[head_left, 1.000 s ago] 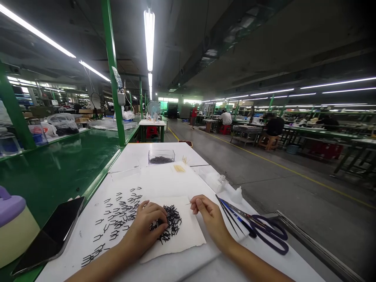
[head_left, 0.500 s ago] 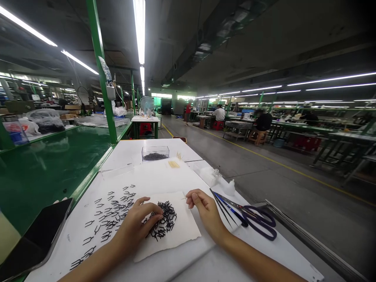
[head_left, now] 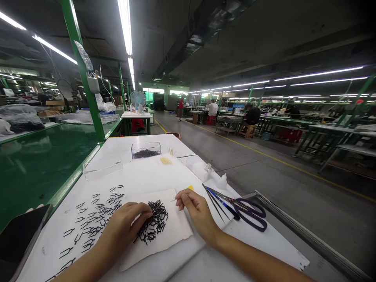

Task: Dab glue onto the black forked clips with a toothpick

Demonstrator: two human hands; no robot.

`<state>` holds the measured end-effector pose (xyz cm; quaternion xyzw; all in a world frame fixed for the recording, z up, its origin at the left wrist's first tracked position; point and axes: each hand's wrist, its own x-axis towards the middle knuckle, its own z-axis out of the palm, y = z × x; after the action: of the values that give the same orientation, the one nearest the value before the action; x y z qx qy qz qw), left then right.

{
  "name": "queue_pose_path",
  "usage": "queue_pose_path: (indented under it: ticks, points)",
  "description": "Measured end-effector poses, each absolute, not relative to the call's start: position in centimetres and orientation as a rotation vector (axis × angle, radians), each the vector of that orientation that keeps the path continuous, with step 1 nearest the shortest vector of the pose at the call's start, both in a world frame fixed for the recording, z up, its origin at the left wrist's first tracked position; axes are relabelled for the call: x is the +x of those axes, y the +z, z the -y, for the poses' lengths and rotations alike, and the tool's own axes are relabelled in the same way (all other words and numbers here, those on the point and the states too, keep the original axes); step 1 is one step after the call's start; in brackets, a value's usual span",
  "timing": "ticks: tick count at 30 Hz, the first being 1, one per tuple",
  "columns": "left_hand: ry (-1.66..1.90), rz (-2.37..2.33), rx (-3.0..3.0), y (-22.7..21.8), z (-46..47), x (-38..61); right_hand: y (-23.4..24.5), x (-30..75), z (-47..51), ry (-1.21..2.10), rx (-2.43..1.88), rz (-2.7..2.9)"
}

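Note:
My left hand [head_left: 125,225] lies on a white paper sheet [head_left: 173,235], fingers curled down onto the edge of a pile of small black forked parts [head_left: 154,225]. My right hand [head_left: 195,209] rests on the sheet's right side and pinches a thin pale stick [head_left: 174,200] that points left toward the pile. Several more black forked parts [head_left: 94,219] are spread out singly on the white table [head_left: 141,176] to the left of my left hand.
Dark-handled scissors [head_left: 246,209] and thin tools lie right of my right hand near the table edge. A clear box of black parts [head_left: 146,150] and pale sticks [head_left: 165,160] sit farther back. A black phone [head_left: 17,239] lies at left. Other people work at distant benches.
The view has swung to the right, so everything sits further left in the picture. My hands keep their places by the pile; the left fingers shift slightly over the parts.

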<state>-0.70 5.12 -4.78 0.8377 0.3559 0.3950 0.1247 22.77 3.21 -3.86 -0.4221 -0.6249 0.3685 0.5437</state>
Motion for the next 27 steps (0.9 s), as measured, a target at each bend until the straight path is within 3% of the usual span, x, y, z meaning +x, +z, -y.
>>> queue_pose_path:
  ticks: [16, 27]
  points:
    - [0.963, -0.938, 1.777, -3.1, -4.4, 1.7, -3.3, 22.0, -2.3, 0.959, -0.997, 1.458]
    - [1.039, -0.923, 1.864, -3.7, -3.6, 1.6, -3.7, 21.4, -1.5, 1.12, -0.95, 1.395]
